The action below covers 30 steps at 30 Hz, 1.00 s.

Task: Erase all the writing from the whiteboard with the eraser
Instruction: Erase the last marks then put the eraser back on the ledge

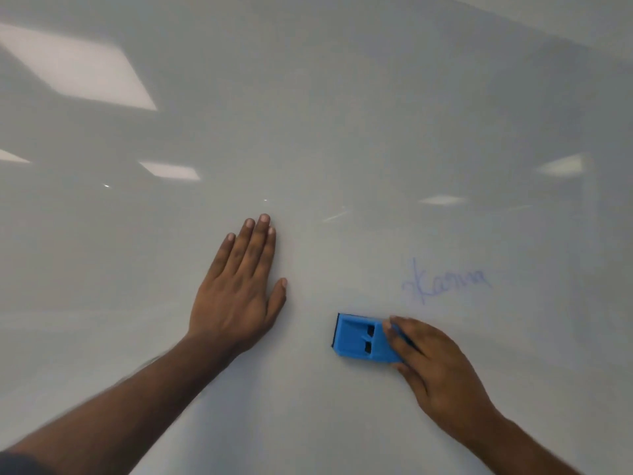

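The whiteboard [308, 132] fills the whole view. One faint blue handwritten word [447, 282] sits at the lower right of the board. A blue plastic eraser [359, 337] lies flat against the board just below and left of that word. My right hand [438, 368] grips the eraser's right end, fingers on its top edge and thumb underneath. My left hand [239, 293] rests flat on the board to the left of the eraser, fingers together and pointing up, holding nothing.
The glossy board shows reflections of ceiling lights [78, 66] at the upper left and dimmer ones [561, 164] at the right. A board edge runs diagonally across the top right corner [548, 15].
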{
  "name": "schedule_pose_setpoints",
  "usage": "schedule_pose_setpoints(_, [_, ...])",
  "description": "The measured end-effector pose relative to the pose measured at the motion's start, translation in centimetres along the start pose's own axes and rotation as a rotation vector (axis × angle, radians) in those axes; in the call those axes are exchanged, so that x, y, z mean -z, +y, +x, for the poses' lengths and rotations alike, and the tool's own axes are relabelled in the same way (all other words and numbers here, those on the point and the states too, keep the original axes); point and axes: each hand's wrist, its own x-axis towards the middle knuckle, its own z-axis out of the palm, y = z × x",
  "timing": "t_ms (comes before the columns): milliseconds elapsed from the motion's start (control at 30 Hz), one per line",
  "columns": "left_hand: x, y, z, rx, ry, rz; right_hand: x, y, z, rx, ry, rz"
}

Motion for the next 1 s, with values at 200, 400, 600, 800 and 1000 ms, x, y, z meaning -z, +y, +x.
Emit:
schedule_pose_setpoints(200, [-0.3,0.5,-0.1,0.024,0.026,0.004,4.0,8.1,2.5,-0.24,0.161,-0.009])
schedule_pose_setpoints(400, [-0.4,0.8,-0.1,0.048,0.042,0.013,4.5,10.0,8.0,-0.411,0.296,0.043])
schedule_pose_setpoints(600, [-0.5,1.0,-0.4,0.063,0.055,0.002,0.8,3.5,1.4,-0.179,0.187,0.098])
schedule_pose_setpoints(800, [-0.5,1.0,-0.5,0.063,0.043,0.008,1.5,8.0,-1.5,-0.353,0.237,0.04])
schedule_pose_setpoints(1000, [-0.6,1.3,-0.6,0.08,0.044,0.008,0.8,8.9,0.6,-0.846,0.545,0.128])
